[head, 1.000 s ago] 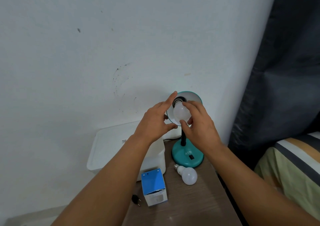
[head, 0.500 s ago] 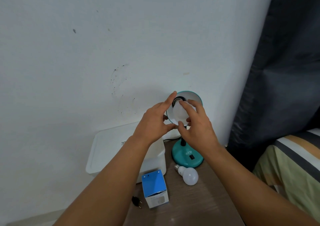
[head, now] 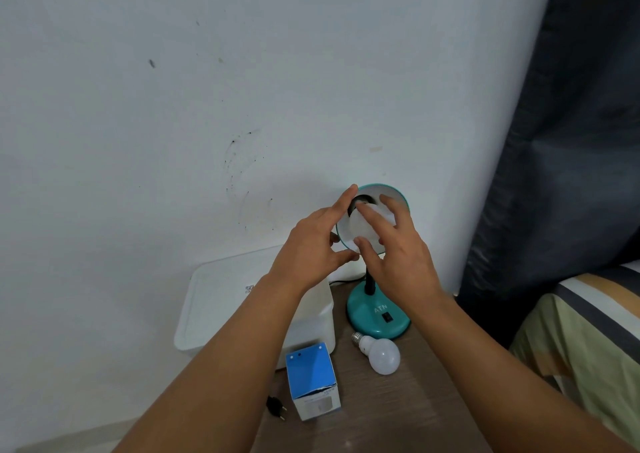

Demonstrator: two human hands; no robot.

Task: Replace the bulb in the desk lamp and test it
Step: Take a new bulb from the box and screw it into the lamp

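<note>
My right hand (head: 398,262) twists the new bulb (head: 363,230) into the socket while my left hand (head: 311,244) pinches the lampshade (head: 398,192); next, tighten and plug in.

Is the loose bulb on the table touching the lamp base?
Apart. The head view shows a strip of table between the loose bulb and the lamp base.

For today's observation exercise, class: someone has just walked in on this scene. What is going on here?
A person is fitting a bulb into a teal desk lamp on a wooden table. The left hand steadies the lamp shade by its rim, while the right hand grips the bulb at the socket. A second bulb lies beside the base, near a blue box. The lamp's plug lies loose, so it is untested.
</note>
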